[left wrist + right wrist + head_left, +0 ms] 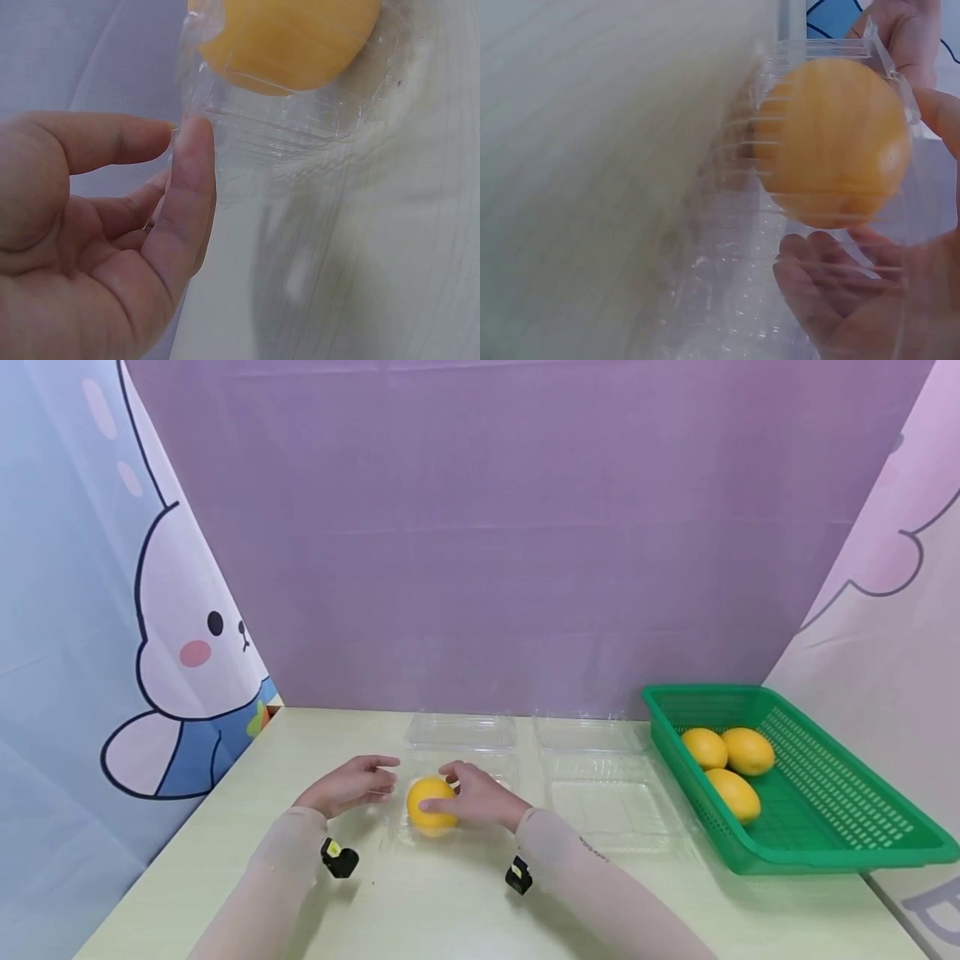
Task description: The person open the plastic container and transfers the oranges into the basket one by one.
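A yellow lemon [431,806] sits inside the left clear plastic container [780,56], near its left end. My right hand [480,795] holds the lemon from the right, thumb across its near side and index finger at its far side. The other right fingers [810,270] curl inward, seen through the clear wall in the right wrist view. My left hand [356,787] is at the container's left edge. In the left wrist view, its thumb and index finger [193,161] pinch the thin plastic rim beside the lemon.
Another clear container [607,806] stands to the right, its raised lid [588,735] behind it. A green basket [810,837] at the table's right holds several lemons [735,795]. Purple cloth [487,543] closes off the back, with printed curtains on both sides.
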{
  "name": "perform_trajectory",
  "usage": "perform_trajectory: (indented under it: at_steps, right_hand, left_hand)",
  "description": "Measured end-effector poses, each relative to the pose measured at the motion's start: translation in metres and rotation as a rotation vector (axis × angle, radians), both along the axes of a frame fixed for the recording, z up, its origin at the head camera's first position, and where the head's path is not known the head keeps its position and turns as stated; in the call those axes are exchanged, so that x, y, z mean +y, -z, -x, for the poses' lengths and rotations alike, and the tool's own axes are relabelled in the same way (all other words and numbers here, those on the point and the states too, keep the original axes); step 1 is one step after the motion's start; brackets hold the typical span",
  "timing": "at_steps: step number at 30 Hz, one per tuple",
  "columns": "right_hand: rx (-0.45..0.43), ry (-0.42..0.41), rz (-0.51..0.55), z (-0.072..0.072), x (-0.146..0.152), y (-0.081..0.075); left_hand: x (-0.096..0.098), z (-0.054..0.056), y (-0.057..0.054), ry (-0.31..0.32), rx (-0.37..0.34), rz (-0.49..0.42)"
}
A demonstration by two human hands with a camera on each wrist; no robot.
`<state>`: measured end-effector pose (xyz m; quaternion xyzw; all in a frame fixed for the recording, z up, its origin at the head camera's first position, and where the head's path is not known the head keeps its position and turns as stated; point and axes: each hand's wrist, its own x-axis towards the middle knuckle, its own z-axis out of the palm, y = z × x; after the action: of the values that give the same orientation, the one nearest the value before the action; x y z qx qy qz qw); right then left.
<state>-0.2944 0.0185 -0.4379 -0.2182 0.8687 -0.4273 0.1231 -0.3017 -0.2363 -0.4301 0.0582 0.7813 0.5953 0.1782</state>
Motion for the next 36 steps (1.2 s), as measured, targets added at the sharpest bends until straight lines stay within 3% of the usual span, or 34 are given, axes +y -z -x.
perform_trajectory:
  at_steps: [36]
  right_hand:
    - [0.004,-0.029,-0.020,-0.003,-0.012,0.011]
  left_hand:
    - [-0.001,0.000,0.001,0.008,0.011,-0.006]
